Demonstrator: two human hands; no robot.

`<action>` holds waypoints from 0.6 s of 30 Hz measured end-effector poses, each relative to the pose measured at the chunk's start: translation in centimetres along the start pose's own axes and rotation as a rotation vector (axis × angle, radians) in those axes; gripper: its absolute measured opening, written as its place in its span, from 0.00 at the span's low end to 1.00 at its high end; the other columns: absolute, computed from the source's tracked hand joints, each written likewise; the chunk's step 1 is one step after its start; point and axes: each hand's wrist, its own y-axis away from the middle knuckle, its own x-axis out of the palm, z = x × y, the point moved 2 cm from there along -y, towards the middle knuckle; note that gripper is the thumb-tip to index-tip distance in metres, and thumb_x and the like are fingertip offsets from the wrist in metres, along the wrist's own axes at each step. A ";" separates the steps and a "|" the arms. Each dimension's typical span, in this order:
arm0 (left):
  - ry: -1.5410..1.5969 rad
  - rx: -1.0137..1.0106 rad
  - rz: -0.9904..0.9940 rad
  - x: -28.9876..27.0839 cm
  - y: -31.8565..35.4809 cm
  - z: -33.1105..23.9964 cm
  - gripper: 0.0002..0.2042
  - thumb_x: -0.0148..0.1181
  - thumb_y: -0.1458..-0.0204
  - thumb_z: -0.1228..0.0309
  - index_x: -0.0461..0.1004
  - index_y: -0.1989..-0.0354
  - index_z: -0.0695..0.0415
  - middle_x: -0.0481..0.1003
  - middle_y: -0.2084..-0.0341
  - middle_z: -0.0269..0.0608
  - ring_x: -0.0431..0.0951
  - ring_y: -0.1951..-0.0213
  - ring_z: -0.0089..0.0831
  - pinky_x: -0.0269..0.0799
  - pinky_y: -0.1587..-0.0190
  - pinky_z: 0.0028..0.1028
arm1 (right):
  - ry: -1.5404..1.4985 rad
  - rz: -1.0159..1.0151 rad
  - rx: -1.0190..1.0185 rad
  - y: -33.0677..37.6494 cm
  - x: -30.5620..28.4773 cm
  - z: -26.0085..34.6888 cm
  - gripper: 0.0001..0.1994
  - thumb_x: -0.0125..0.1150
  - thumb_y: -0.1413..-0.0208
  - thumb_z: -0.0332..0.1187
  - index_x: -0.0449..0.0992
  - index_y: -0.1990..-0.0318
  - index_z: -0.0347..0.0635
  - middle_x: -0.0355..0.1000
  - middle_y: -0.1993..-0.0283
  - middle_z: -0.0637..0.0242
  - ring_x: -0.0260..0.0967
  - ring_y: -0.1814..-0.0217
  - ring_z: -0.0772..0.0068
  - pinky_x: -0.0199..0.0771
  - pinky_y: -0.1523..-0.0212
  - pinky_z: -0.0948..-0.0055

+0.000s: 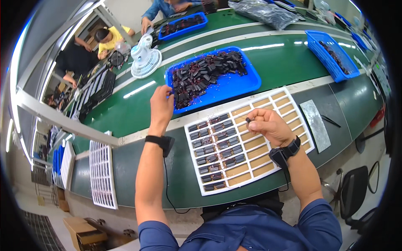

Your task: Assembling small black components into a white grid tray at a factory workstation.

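Observation:
My left hand (161, 106) is at the left rim of a blue tray (247, 85). Its fingers are curled in beside a heap of small black wired parts (203, 75); whatever they hold is hidden. Over the white gridded tray (248, 172), my right hand (271, 126) pinches a small black part (248, 120) between thumb and fingers. Black parts with thin reddish wires (228, 143) lie in the grid's two left columns. Brown bottoms show in its right columns and in the lower cells of the second column. A black band with a small box circles each wrist.
A white fan (145, 60) stands left of the blue tray. To the right are a metal plate (315, 125), black tweezers (331, 121) and a blue basket (333, 58). Another gridded tray (101, 175) overhangs the bench at left. Co-workers sit across the bench; a black chair (355, 190) stands at right.

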 end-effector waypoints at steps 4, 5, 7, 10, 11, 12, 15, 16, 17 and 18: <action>0.612 -0.253 -0.161 -0.4 2.2 -1.4 0.11 0.64 0.47 0.83 0.78 0.55 0.64 0.80 0.57 0.43 0.82 0.56 0.34 0.78 0.51 0.31 | 0.046 -0.040 0.048 0.3 0.6 0.4 0.12 0.68 0.43 0.26 0.75 0.53 0.36 0.76 0.68 0.71 0.74 0.65 0.80 0.75 0.59 0.79; 0.805 -0.276 -0.151 -0.4 2.7 -2.4 0.11 0.64 0.47 0.83 0.77 0.55 0.65 0.81 0.56 0.44 0.82 0.55 0.33 0.78 0.51 0.30 | 0.072 -0.027 0.031 0.3 0.3 0.4 0.13 0.69 0.43 0.26 0.75 0.52 0.36 0.77 0.67 0.71 0.75 0.65 0.81 0.75 0.60 0.80; 1.188 -0.338 -0.117 -1.1 4.4 -5.0 0.09 0.65 0.45 0.83 0.77 0.56 0.67 0.81 0.55 0.44 0.82 0.54 0.29 0.78 0.50 0.27 | 0.122 -0.002 0.009 0.5 0.0 0.2 0.14 0.70 0.43 0.27 0.75 0.51 0.35 0.79 0.66 0.70 0.75 0.66 0.83 0.75 0.60 0.82; 1.406 -0.344 -0.090 -1.6 7.2 -8.1 0.10 0.64 0.46 0.85 0.77 0.56 0.67 0.80 0.55 0.45 0.82 0.53 0.31 0.78 0.49 0.28 | 0.100 0.005 -0.028 -0.1 1.4 -0.2 0.14 0.69 0.43 0.27 0.75 0.51 0.34 0.79 0.66 0.70 0.76 0.65 0.83 0.76 0.59 0.82; 1.509 -0.348 -0.087 -1.6 7.9 -8.9 0.10 0.64 0.46 0.85 0.77 0.55 0.66 0.80 0.55 0.46 0.82 0.53 0.32 0.78 0.48 0.29 | 0.090 0.020 -0.045 -0.4 2.1 -0.3 0.14 0.69 0.43 0.26 0.75 0.51 0.34 0.79 0.67 0.70 0.76 0.64 0.84 0.76 0.58 0.82; 1.516 -0.351 -0.085 -1.6 8.4 -9.6 0.10 0.64 0.46 0.85 0.77 0.55 0.66 0.80 0.55 0.46 0.82 0.53 0.32 0.78 0.48 0.29 | 0.094 0.013 -0.041 -0.4 2.6 -0.4 0.14 0.69 0.43 0.26 0.75 0.51 0.34 0.79 0.67 0.70 0.76 0.64 0.84 0.76 0.58 0.82; 1.579 -0.351 -0.078 -1.7 9.7 -11.1 0.04 0.63 0.46 0.87 0.76 0.65 0.67 0.77 0.53 0.47 0.81 0.50 0.37 0.79 0.48 0.33 | 0.107 0.049 -0.086 -0.3 4.5 -0.4 0.12 0.69 0.42 0.26 0.75 0.53 0.34 0.80 0.65 0.69 0.77 0.62 0.82 0.76 0.56 0.81; 1.578 -0.353 -0.073 -1.5 10.0 -11.2 0.04 0.63 0.46 0.87 0.76 0.65 0.67 0.77 0.53 0.47 0.81 0.50 0.37 0.79 0.48 0.33 | 0.104 0.045 -0.086 -0.3 5.2 -0.4 0.12 0.69 0.42 0.26 0.75 0.53 0.34 0.80 0.65 0.69 0.77 0.62 0.82 0.76 0.56 0.81; 1.494 -0.280 -0.112 -1.5 10.3 -11.3 0.05 0.63 0.47 0.88 0.74 0.69 0.66 0.75 0.53 0.47 0.81 0.50 0.39 0.80 0.48 0.34 | 0.086 0.052 -0.095 -0.3 6.0 -0.2 0.12 0.68 0.42 0.26 0.75 0.53 0.34 0.80 0.63 0.68 0.77 0.61 0.82 0.76 0.56 0.81; 1.407 -0.207 -0.149 -1.5 10.5 -11.5 0.08 0.63 0.47 0.89 0.71 0.73 0.65 0.74 0.52 0.48 0.81 0.49 0.41 0.81 0.48 0.35 | 0.067 0.060 -0.105 -0.3 6.7 -0.1 0.12 0.68 0.42 0.26 0.75 0.52 0.34 0.80 0.62 0.67 0.77 0.60 0.82 0.77 0.55 0.81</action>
